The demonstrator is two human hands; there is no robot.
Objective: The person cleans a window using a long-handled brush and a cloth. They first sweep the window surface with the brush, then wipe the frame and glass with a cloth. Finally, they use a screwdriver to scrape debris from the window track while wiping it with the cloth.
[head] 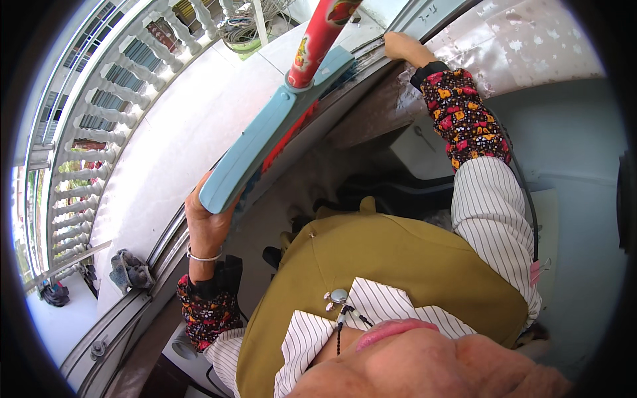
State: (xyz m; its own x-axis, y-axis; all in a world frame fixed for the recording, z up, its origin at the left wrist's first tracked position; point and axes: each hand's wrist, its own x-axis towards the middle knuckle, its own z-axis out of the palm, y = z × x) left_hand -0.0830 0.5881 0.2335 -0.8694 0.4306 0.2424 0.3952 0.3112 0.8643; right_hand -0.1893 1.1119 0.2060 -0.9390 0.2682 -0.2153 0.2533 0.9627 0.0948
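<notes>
A broom with a light blue plastic head and a red patterned handle lies slantwise across the metal window track. Red and blue bristles show along its underside. My left hand, with a bangle at the wrist, is wrapped about the near end of the head, which hides most of the fingers. Farther off, my right hand rests on the window frame at its edge, fingers curled and their tips hidden. A crumpled grey cloth sits on the sill beside the track.
Beyond the track lies a pale tiled ledge, bounded by a white balustrade. A green pot and coiled wire stand at the far end. A patterned curtain hangs at the right. A grey cup is low at the left.
</notes>
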